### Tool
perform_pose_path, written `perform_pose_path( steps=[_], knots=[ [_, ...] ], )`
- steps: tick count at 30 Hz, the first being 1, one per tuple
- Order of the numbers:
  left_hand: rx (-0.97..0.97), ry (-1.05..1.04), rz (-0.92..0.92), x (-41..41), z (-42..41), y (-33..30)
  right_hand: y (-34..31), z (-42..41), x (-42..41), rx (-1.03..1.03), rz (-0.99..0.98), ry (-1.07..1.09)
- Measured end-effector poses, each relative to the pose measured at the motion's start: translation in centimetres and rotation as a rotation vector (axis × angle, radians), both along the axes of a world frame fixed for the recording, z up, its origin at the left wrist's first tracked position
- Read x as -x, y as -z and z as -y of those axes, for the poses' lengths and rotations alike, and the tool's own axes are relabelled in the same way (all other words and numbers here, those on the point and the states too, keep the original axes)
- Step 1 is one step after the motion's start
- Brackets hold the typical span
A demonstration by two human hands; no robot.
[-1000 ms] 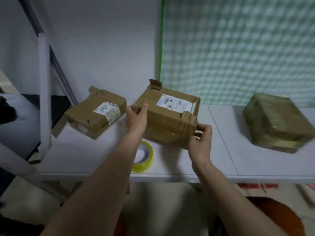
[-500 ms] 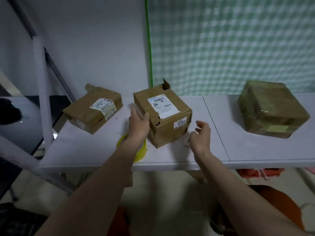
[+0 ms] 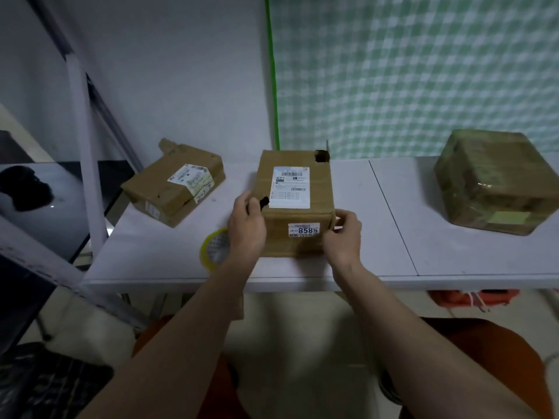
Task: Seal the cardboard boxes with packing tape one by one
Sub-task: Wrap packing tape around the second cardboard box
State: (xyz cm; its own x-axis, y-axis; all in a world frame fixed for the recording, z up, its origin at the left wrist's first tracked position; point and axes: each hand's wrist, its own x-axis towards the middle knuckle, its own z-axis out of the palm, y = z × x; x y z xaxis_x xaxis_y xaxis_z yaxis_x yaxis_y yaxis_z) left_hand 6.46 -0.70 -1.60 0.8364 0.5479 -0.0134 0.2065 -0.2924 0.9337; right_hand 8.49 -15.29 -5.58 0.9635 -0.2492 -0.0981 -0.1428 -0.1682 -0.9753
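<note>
Both forearms reach forward from the bottom of the view, converging on the middle cardboard box (image 3: 295, 204), which sits on the white table (image 3: 378, 237) near its front edge with its shipping label facing up. The left hand (image 3: 246, 226) grips the box's near left corner, fingers curled up over the top edge and the wrist angled slightly inward. The right hand (image 3: 343, 234) holds the near right corner, thumb and fingers pinching the edge beside the small "8588" sticker. Partly hidden behind the left wrist, a yellow roll of packing tape (image 3: 213, 247) lies on the table just beside the box. A flatter labelled box (image 3: 174, 189) lies to the left, tilted, and a tape-wrapped box (image 3: 493, 181) stands well apart on the right.
</note>
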Motion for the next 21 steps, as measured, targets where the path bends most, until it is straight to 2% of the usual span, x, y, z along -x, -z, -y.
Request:
perform_pose_path(
  steps=[7,12,15,16,18,19,21],
  knots=[
    [-0.010,0.131,0.024,1.5,4.0,1.4,-0.6,4.2,-0.6,0.093,0.011,0.069],
    [-0.155,0.003,0.069,0.8,4.1,0.9,-1.0,5.4,-1.0,0.125,-0.038,0.048],
    [-0.220,-0.081,0.098,1.1,3.2,1.2,-1.3,5.5,-0.8,0.084,-0.058,0.112],
    [-0.207,-0.101,0.098,1.3,2.9,1.3,-1.6,5.3,-0.6,0.092,-0.025,0.152],
    [-0.146,-0.125,0.085,1.7,2.6,1.4,-2.8,4.6,0.1,0.241,0.206,0.172],
    [-0.106,-0.121,0.086,1.8,2.6,1.3,-3.5,4.0,0.5,0.337,0.364,0.105],
    [-0.059,-0.102,0.085,1.9,2.5,1.2,-4.9,2.4,1.0,0.480,0.594,-0.165]
  ],
)
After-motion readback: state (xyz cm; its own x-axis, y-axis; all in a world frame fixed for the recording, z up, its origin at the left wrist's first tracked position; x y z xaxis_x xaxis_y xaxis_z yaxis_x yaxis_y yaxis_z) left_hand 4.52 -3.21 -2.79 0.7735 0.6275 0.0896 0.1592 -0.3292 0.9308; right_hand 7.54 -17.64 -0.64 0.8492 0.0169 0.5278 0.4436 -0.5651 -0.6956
